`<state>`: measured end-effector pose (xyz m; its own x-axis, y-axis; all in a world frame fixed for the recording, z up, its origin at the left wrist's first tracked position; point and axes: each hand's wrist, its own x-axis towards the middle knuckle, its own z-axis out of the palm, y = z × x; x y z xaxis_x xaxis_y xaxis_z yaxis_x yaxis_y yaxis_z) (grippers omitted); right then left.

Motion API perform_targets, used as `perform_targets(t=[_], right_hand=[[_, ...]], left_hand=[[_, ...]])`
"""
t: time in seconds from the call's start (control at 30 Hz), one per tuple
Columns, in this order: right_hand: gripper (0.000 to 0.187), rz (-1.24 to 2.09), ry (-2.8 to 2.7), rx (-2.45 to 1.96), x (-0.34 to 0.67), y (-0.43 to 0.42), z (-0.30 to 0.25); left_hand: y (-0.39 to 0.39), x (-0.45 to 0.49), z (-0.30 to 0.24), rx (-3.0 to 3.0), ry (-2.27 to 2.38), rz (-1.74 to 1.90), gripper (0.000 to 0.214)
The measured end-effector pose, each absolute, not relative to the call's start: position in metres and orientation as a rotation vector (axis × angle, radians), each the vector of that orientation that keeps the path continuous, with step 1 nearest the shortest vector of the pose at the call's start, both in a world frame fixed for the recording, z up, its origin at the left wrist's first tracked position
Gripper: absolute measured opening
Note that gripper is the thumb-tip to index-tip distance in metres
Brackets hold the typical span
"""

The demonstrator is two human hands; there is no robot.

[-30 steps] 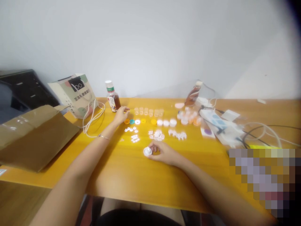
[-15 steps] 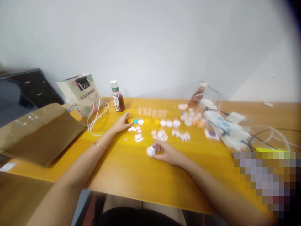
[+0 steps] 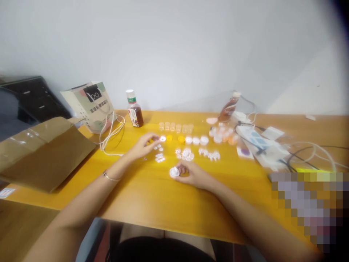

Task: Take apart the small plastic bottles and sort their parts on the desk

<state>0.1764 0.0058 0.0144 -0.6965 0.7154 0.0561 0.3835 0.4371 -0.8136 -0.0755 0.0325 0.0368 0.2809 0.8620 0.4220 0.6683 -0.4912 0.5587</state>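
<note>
My right hand [image 3: 192,174] is closed around the edge of a white round cap-like piece [image 3: 174,172], held low above the front of the table. My left hand [image 3: 145,145] reaches over the left end of a row of coloured discs. Its thumb and fingers are apart, the tips at a white disc [image 3: 163,139] with a hole in its middle; no held thing shows. Right of that disc lie a yellow disc [image 3: 169,138], an orange-yellow disc [image 3: 181,139] and several white discs [image 3: 196,141]. Small white parts [image 3: 160,157] and white ring-like parts [image 3: 187,155] lie nearer to me.
Behind the row stand several small clear cups [image 3: 172,126]. A sauce-like bottle [image 3: 135,111], paper bag [image 3: 95,103] and cardboard box [image 3: 51,156] are on the left. On the right are a brown-liquid bottle [image 3: 230,106], a pile of small pieces [image 3: 222,134] and a power strip [image 3: 261,147] with cables.
My left hand has moved right along the row, from the orange disc to the white one, and now hides the orange and teal discs. My right hand stays on its white piece.
</note>
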Motion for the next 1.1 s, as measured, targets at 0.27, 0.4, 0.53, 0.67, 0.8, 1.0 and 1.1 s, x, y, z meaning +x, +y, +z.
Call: perform_targets(t=[0.27, 0.4, 0.53, 0.67, 0.8, 1.0, 1.1], right_hand=[[0.016, 1.050, -2.332, -0.841, 0.175, 0.008, 0.012], [0.015, 1.123, -2.302, -0.876, 0.173, 0.004, 0.012], [0.015, 1.176, -2.245, -0.931, 0.171, 0.000, 0.013], [0.015, 1.149, -2.240, -0.949, 0.170, -0.002, 0.012], [0.015, 1.121, -2.300, -0.918, 0.171, -0.001, 0.013], [0.016, 1.137, -2.408, -0.855, 0.177, 0.002, 0.022], [0.016, 1.146, -2.432, -0.853, 0.181, 0.002, 0.025]], left_hand=[[-0.020, -0.022, 0.040, 2.458, 0.845, 0.551, 0.015], [-0.019, -0.019, 0.027, 2.509, 0.971, 0.596, 0.012], [-0.024, -0.017, 0.014, 2.571, 1.094, 0.648, 0.011], [-0.029, -0.015, 0.003, 2.620, 1.164, 0.839, 0.011], [-0.032, -0.009, 0.004, 2.485, 1.235, 1.262, 0.014], [-0.031, -0.004, 0.015, 2.352, 1.184, 1.202, 0.013], [-0.026, -0.007, 0.015, 2.135, 1.290, 1.294, 0.014]])
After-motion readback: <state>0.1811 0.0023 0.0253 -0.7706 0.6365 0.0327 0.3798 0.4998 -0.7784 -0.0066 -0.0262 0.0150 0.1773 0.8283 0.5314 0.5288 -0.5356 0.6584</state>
